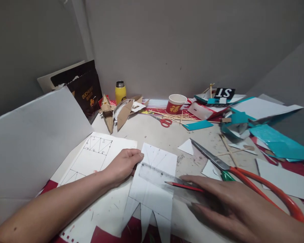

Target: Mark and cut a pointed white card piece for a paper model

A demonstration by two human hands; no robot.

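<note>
My left hand (121,167) is closed on the upper left edge of a white card cutout (152,195). Pencil lines fan out near the top of the cutout, and its lower end is cut into pointed strips. A clear ruler (154,173) lies slantwise across it, its right part running into my right hand (225,206). That hand, slightly blurred, also holds a red pencil (186,186) between its fingers, tip pointing left. Beneath my left forearm is a paper sheet (119,143) with a drawn pattern of triangles.
Large orange-handled scissors (263,185) lie at the right among white scraps (187,147). Farther back are small red scissors (165,122), thin wooden sticks, a paper cup (176,104), a yellow bottle (120,92) and teal card pieces (281,141). A white board (40,135) stands at the left.
</note>
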